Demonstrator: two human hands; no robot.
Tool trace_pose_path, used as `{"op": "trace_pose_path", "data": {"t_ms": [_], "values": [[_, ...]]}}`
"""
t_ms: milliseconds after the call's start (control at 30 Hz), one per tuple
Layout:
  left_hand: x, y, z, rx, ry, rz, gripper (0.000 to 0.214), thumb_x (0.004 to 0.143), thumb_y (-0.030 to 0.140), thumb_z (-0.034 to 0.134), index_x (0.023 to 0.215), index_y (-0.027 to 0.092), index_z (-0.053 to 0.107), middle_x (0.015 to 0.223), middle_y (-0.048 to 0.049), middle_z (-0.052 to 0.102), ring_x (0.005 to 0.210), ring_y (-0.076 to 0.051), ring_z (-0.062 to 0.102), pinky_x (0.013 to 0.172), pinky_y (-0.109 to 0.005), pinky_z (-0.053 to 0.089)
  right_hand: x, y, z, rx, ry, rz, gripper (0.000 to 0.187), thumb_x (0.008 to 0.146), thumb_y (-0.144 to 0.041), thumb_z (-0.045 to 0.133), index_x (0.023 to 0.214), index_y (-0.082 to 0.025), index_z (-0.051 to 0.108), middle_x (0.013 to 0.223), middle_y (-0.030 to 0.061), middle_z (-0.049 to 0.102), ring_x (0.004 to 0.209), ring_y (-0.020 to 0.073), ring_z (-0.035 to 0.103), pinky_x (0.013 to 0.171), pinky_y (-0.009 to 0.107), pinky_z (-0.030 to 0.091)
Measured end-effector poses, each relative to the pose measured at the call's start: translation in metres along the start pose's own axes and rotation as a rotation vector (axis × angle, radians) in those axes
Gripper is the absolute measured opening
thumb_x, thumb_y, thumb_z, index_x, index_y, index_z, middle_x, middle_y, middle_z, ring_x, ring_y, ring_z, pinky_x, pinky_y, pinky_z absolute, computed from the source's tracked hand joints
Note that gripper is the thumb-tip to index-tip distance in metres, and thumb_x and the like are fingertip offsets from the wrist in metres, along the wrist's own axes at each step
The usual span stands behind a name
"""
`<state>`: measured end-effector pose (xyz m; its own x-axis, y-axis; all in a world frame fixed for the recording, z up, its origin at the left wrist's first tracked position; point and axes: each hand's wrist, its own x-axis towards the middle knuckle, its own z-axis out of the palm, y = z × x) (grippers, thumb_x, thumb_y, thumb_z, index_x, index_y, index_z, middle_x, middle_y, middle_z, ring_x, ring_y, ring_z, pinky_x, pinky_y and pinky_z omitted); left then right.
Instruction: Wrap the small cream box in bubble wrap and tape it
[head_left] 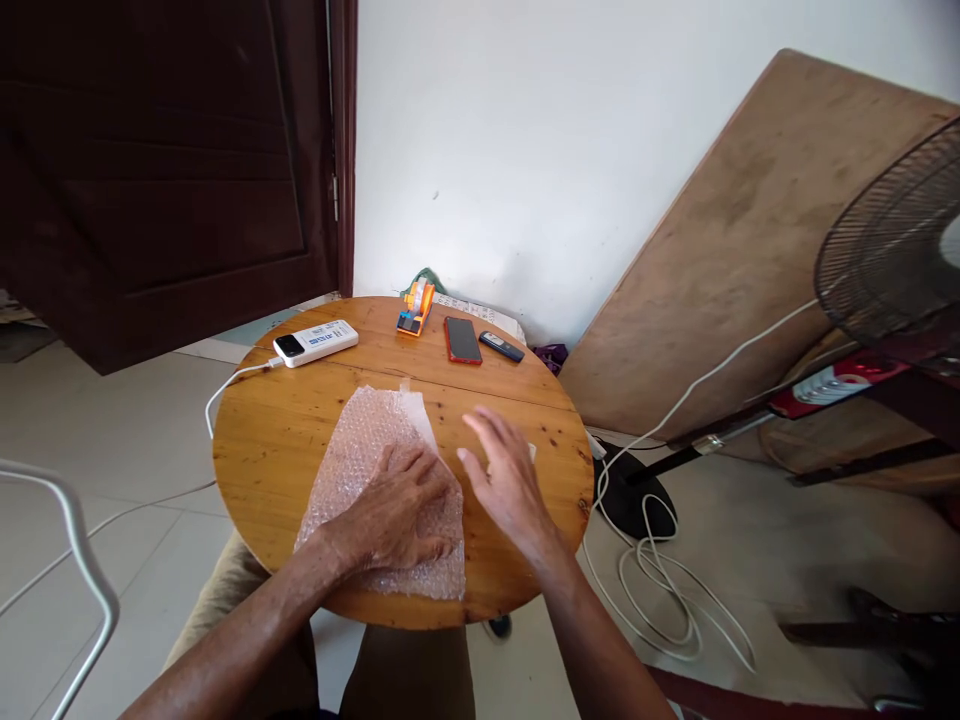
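Observation:
A sheet of bubble wrap point(341, 450) lies on the round wooden table point(259, 450), its near edge close to the table's front. My left hand point(397, 505) rests flat on it with the fingers spread. Under the wrap's upper right side a white, paper-like piece point(418, 415) shows, and a small clear strip sticks up at the top. What lies beneath my left hand is hidden. Just right of the wrap, my right hand point(506, 475) hovers over the wood, fingers apart and slightly blurred, holding nothing that I can see.
At the back stand an orange tape dispenser point(416, 305), a red-edged phone point(463, 341) and a dark remote-like device point(502, 346). A white device point(316, 343) with a cable sits back left. A fan point(892, 230) and loose white cable point(660, 580) are at the right.

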<state>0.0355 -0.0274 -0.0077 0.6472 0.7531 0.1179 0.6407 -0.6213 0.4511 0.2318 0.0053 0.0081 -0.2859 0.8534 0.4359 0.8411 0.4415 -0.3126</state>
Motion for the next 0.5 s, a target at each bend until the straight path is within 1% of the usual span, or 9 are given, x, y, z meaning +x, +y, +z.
{"op": "trace_pose_path", "data": {"t_ms": [33, 67, 133, 200, 267, 300, 367, 433, 500], "values": [[0.001, -0.001, 0.001, 0.013, -0.001, 0.003, 0.059, 0.076, 0.047, 0.070, 0.128, 0.024, 0.055, 0.143, -0.0138, 0.048, 0.139, -0.039, 0.033, 0.114, -0.069, 0.016, -0.003, 0.009, -0.007, -0.053, 0.035, 0.039, 0.046, 0.090, -0.026, 0.052, 0.135, -0.019, 0.051, 0.144, 0.0147, 0.050, 0.134, 0.0302, 0.044, 0.109, 0.051, 0.035], [0.002, -0.001, 0.002, 0.023, 0.002, 0.006, 0.058, 0.076, 0.048, 0.070, 0.126, 0.024, 0.056, 0.144, -0.0140, 0.047, 0.140, -0.040, 0.032, 0.114, -0.069, 0.016, -0.005, 0.019, -0.012, -0.097, 0.033, 0.092, 0.053, 0.087, -0.028, 0.057, 0.139, -0.019, 0.047, 0.143, 0.0156, 0.050, 0.132, 0.0326, 0.045, 0.106, 0.053, 0.037], [0.005, -0.002, 0.004, 0.034, 0.013, 0.002, 0.057, 0.077, 0.049, 0.070, 0.126, 0.024, 0.056, 0.148, -0.0146, 0.043, 0.141, -0.040, 0.030, 0.113, -0.070, 0.016, -0.009, 0.039, -0.020, -0.147, -0.055, 0.200, 0.063, 0.081, -0.028, 0.063, 0.140, -0.018, 0.046, 0.131, 0.0164, 0.059, 0.122, 0.0340, 0.054, 0.098, 0.052, 0.042], [0.008, -0.002, 0.004, 0.041, 0.016, -0.012, 0.055, 0.076, 0.049, 0.071, 0.123, 0.023, 0.058, 0.150, -0.0150, 0.040, 0.142, -0.041, 0.029, 0.112, -0.070, 0.017, -0.012, 0.055, -0.023, -0.140, -0.157, 0.300, 0.058, 0.077, -0.028, 0.065, 0.133, -0.017, 0.055, 0.115, 0.0140, 0.068, 0.107, 0.0318, 0.062, 0.090, 0.046, 0.047], [0.012, -0.002, 0.003, 0.043, 0.008, -0.011, 0.051, 0.076, 0.049, 0.071, 0.119, 0.023, 0.060, 0.148, -0.0147, 0.044, 0.141, -0.041, 0.031, 0.111, -0.070, 0.019, -0.015, 0.061, -0.024, -0.063, -0.177, 0.393, 0.048, 0.075, -0.029, 0.067, 0.121, -0.019, 0.062, 0.103, 0.0099, 0.071, 0.094, 0.0283, 0.065, 0.082, 0.041, 0.049], [0.014, -0.003, 0.003, 0.043, 0.002, -0.002, 0.050, 0.076, 0.049, 0.071, 0.117, 0.023, 0.061, 0.146, -0.0144, 0.046, 0.140, -0.040, 0.033, 0.111, -0.071, 0.020, -0.015, 0.060, -0.026, 0.019, -0.158, 0.432, 0.043, 0.074, -0.030, 0.066, 0.116, -0.020, 0.064, 0.100, 0.0079, 0.072, 0.090, 0.0265, 0.066, 0.079, 0.039, 0.049], [0.018, -0.004, 0.002, 0.040, -0.003, 0.023, 0.050, 0.076, 0.048, 0.071, 0.118, 0.022, 0.060, 0.143, -0.0139, 0.050, 0.138, -0.040, 0.035, 0.111, -0.071, 0.020, -0.015, 0.046, -0.030, 0.271, -0.113, 0.473, 0.039, 0.075, -0.034, 0.066, 0.112, -0.021, 0.064, 0.097, 0.0054, 0.072, 0.087, 0.0238, 0.066, 0.079, 0.037, 0.050], [0.022, -0.006, 0.004, 0.033, 0.002, 0.049, 0.057, 0.076, 0.048, 0.071, 0.126, 0.024, 0.057, 0.145, -0.0129, 0.049, 0.139, -0.039, 0.035, 0.112, -0.071, 0.018, -0.012, 0.023, -0.033, 0.591, -0.116, 0.445, 0.039, 0.077, -0.037, 0.065, 0.112, -0.020, 0.062, 0.101, 0.0052, 0.071, 0.091, 0.0225, 0.066, 0.082, 0.035, 0.050], [0.026, -0.006, 0.007, 0.020, 0.057, 0.057, 0.067, 0.075, 0.046, 0.072, 0.135, 0.027, 0.050, 0.148, -0.0104, 0.048, 0.139, -0.038, 0.037, 0.115, -0.068, 0.018, -0.003, -0.003, -0.032, 0.841, -0.198, 0.361, 0.043, 0.075, -0.038, 0.071, 0.113, -0.020, 0.061, 0.107, 0.0049, 0.071, 0.098, 0.0222, 0.065, 0.087, 0.034, 0.049]]}}
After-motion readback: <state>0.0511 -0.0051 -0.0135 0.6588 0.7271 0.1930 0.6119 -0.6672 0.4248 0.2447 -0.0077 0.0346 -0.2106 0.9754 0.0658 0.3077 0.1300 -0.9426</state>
